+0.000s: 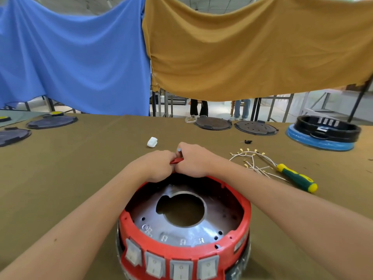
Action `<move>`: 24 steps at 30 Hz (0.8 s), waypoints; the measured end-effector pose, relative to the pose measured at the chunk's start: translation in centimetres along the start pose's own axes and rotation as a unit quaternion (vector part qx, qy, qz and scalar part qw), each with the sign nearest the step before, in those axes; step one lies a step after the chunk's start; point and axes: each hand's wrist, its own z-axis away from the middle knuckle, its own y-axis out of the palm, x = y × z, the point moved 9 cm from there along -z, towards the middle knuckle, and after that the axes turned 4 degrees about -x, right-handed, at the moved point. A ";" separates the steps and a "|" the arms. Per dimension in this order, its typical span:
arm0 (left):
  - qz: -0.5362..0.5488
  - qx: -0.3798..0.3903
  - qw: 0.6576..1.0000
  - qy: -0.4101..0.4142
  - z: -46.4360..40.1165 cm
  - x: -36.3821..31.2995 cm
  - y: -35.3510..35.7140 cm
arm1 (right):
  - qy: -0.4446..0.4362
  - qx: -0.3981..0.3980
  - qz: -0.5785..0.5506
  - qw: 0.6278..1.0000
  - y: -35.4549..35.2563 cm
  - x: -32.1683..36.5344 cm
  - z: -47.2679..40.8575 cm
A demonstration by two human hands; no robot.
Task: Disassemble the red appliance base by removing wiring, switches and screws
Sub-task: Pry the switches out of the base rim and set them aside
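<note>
The red appliance base (pixel 245 217) stands upside down close to me, with a metal plate (pixel 181 231) and round hole inside and several grey rocker switches (pixel 153 266) along its near wall. Both hands meet at its far rim. My left hand (pixel 156 165) pinches a small red part (pixel 176 160). My right hand (pixel 192 159) grips a tool whose grey end (pixel 179 149) sticks up from the fist. What lies under the hands is hidden. A bundle of white wires with brass terminals (pixel 250 158) lies to the right, next to a green and yellow screwdriver (pixel 295 177).
A white plastic piece (pixel 152 142) and a small black part (pixel 248 141) lie beyond the hands. Dark round lids (pixel 213 123) sit at the back, more at the far left (pixel 51 121). A black and blue base (pixel 323 132) stands far right. Blue and mustard cloths hang behind.
</note>
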 end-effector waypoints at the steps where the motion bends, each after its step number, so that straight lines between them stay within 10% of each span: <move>1: 0.000 0.000 1.000 0.000 0.0 0.0 0.0 | 0.003 -0.002 -0.001 1.000 0.0 0.0 -0.1; 16: -0.011 -0.016 1.000 0.010 0.2 -0.1 -0.2 | 0.040 -0.006 -0.240 0.970 -2.8 -1.9 1.1; 24: 0.014 -0.002 1.000 0.014 0.5 -0.4 -0.3 | -0.161 -0.094 0.078 0.979 -2.8 1.8 3.4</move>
